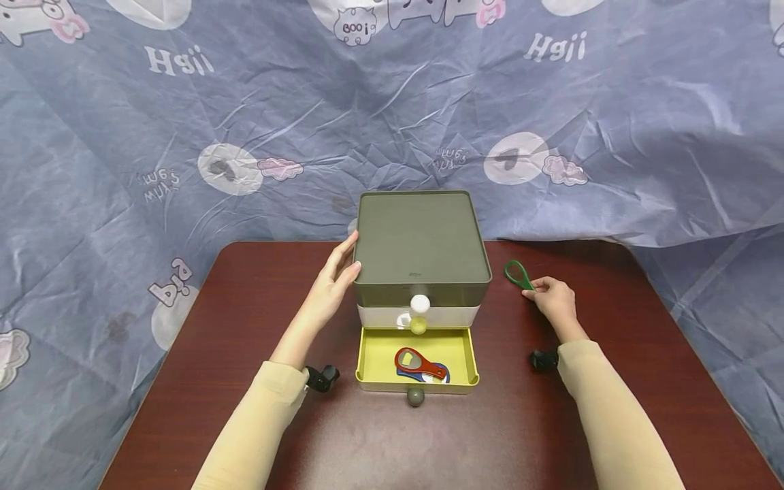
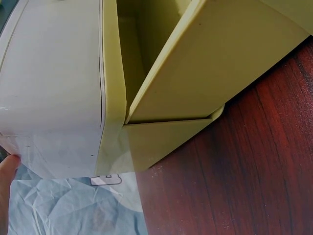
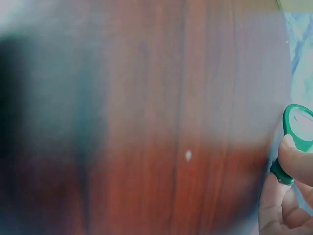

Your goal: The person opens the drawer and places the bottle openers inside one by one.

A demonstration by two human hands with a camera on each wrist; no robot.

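Observation:
My right hand pinches the handle of a green magnifying glass over the right side of the table. Its round lens points away from the fingers, and in the right wrist view the thumb lies across the handle. My left hand rests with extended fingers against the left side of a small drawer cabinet with a grey-green top. The cabinet's bottom yellow drawer is pulled out. Inside lie a red magnifying glass and, partly covered by it, a blue one.
A white drawer with a round white knob sits closed above the yellow one. The dark red wooden table carries the cabinet. Behind the table hangs a wrinkled blue printed cloth. Black cameras are strapped on both wrists.

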